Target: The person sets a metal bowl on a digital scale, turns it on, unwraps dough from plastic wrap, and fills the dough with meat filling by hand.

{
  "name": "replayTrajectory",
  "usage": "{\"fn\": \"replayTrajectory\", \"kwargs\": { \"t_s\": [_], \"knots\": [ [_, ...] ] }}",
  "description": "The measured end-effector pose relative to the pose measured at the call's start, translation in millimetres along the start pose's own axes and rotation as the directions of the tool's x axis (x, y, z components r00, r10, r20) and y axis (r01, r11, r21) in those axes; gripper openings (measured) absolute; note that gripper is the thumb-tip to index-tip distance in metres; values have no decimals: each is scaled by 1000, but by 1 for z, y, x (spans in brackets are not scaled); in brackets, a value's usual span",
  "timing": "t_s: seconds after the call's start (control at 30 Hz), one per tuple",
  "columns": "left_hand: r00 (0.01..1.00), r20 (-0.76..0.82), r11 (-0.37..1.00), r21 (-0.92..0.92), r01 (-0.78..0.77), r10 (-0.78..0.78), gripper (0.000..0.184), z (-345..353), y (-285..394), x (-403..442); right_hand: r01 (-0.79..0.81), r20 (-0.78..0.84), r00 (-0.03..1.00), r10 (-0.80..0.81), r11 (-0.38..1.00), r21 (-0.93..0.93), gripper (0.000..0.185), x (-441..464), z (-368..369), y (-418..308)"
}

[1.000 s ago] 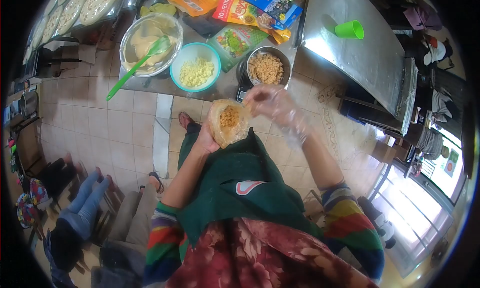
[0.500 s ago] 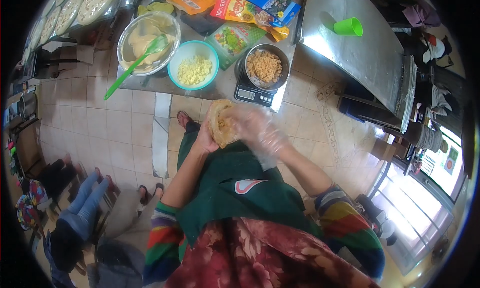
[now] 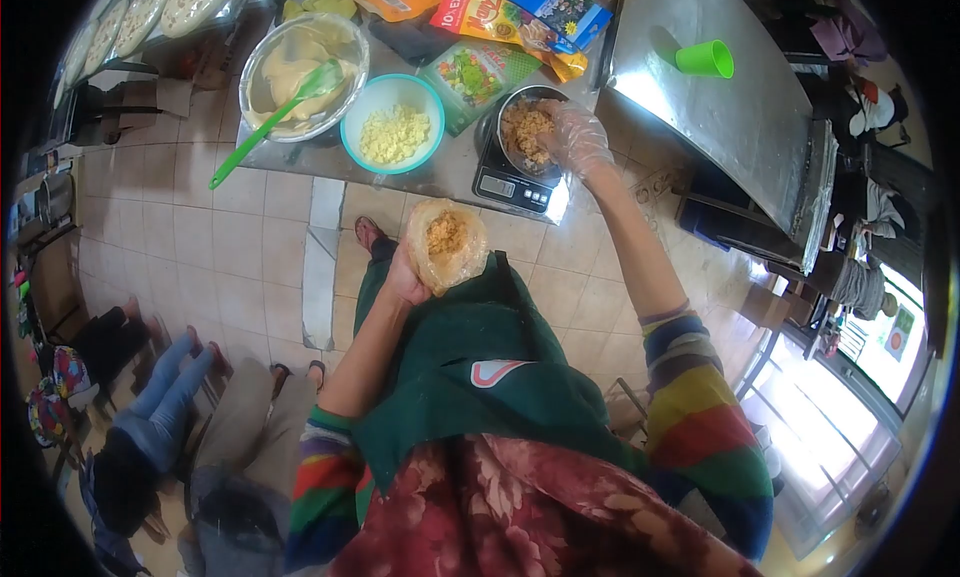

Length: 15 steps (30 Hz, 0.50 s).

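Note:
My left hand (image 3: 403,276) grips a pale, shiny open pouch (image 3: 470,265) that looks like clear plastic, its mouth facing up. Crumbly brown food (image 3: 445,234) lies inside it. Far forward on the right, my right hand (image 3: 581,139), in a clear plastic glove, reaches over the rim of a metal bowl (image 3: 503,160). Its fingers are curled into the brown crumbs (image 3: 526,129) there and partly hidden. Under that bowl stands a black digital kitchen scale (image 3: 495,187), close to the table's front edge.
Left of the scale are a turquoise-rimmed bowl (image 3: 349,143) of pale yellow crumbs and a foil-lined bowl (image 3: 249,87) of creamy mixture with a green spatula (image 3: 265,129). Food packets (image 3: 490,17) lie behind. A green cup (image 3: 704,60) is on the right-hand metal table (image 3: 750,127). People (image 3: 150,427) sit lower left.
My right hand has moved from the pouch forward and right into the metal bowl. The pouch stays in my left hand, its mouth and filling now in plain view.

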<state>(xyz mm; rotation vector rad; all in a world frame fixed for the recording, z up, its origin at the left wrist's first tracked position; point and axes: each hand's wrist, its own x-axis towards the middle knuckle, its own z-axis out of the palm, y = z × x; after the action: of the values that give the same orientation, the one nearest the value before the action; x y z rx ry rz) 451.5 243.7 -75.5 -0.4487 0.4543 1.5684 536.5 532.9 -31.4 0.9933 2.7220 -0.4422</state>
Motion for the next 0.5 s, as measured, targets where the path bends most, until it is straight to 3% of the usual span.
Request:
{"fn": "replayTrajectory", "kwargs": {
  "t_s": [0.3, 0.4, 0.5],
  "knots": [
    [999, 42, 1000, -28, -2, 3, 56, -1, 2, -4, -63, 71, 995, 66, 997, -46, 36, 11, 9, -8],
    [1000, -18, 1000, -29, 3, -4, 57, 1, 2, -4, -36, 57, 998, 38, 999, -33, 33, 15, 14, -3],
    [1000, 25, 1000, -30, -4, 5, 56, 2, 3, -4, 2, -49, 999, -1, 1000, 20, 20, 10, 12, 0]
  ]
}}
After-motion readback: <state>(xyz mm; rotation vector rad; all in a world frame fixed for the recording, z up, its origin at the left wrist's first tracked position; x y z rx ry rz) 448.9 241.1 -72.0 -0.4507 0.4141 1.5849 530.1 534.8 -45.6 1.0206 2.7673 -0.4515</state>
